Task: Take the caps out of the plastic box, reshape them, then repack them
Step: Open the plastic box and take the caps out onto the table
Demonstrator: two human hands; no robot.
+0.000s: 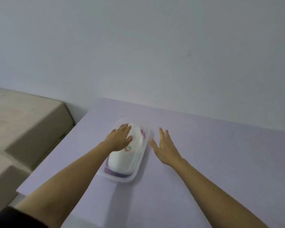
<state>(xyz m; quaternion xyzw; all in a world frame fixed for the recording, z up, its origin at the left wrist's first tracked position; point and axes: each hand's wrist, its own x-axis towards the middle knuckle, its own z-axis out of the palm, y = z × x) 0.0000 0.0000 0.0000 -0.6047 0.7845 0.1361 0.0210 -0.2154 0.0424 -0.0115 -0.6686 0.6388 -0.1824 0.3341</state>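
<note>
At the far left, off the worktop, stand beige cardboard cartons point(31, 125), well apart from the work and no hindrance. The left hand point(120, 137) lies flat with fingers spread on the far end of a rounded white fabric cap point(130, 155), pressing or resting on it without curling round it. That cap sits on top of the pile in a clear, oblong plastic box point(132, 177) and bulges above its rim. A purple cap point(115, 173) shows beneath it at the near end. The box lies on the pale lilac worktop point(204, 153). Just to its right the right hand point(165, 146) is spread, fingers straight, holding nothing, its thumb close to the box wall.

The caps are all in the box. This looks like either the first reach or a last pressing-down, and I cannot tell which. If unpacking, the left fingers must curl under the white cap while the right hand steadies the box. Nothing blocks either hand.
</note>
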